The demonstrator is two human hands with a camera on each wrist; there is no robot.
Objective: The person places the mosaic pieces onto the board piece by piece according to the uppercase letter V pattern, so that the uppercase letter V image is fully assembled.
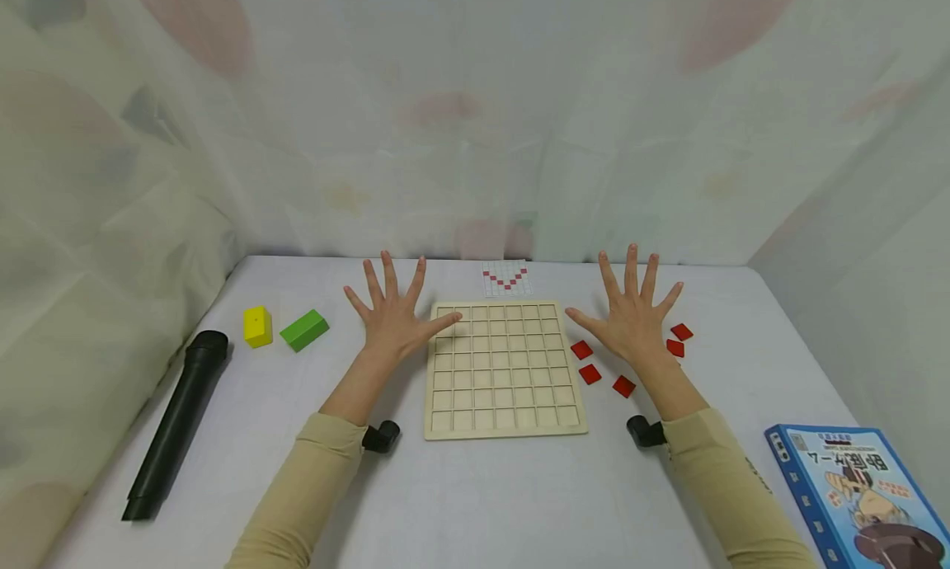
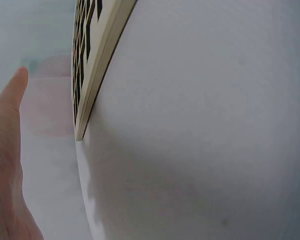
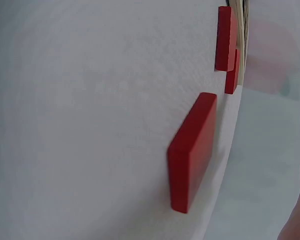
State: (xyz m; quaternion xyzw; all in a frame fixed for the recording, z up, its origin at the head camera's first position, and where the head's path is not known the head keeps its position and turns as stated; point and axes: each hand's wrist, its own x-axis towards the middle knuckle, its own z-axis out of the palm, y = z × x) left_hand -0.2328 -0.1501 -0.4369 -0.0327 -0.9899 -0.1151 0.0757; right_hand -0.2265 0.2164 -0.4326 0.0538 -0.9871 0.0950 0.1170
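I see both hands spread flat with fingers wide and holding nothing: the left hand (image 1: 391,320) beside the left edge of the wooden grid board (image 1: 505,369), the right hand (image 1: 631,322) among the red tiles (image 1: 590,374) lying on the table (image 1: 475,486) right of the board. I judge the placing has not started, because every cell looks empty. Next, I think, the right hand must pinch one tile and lower it squarely into a cell, perhaps following the pattern card (image 1: 508,278).

Near tile: your closest red tile (image 3: 192,150) lies flat on white table (image 3: 90,125)
Far tiles: two more red tiles (image 3: 224,37) at 1 o'clock, beside board edge (image 3: 238,30)
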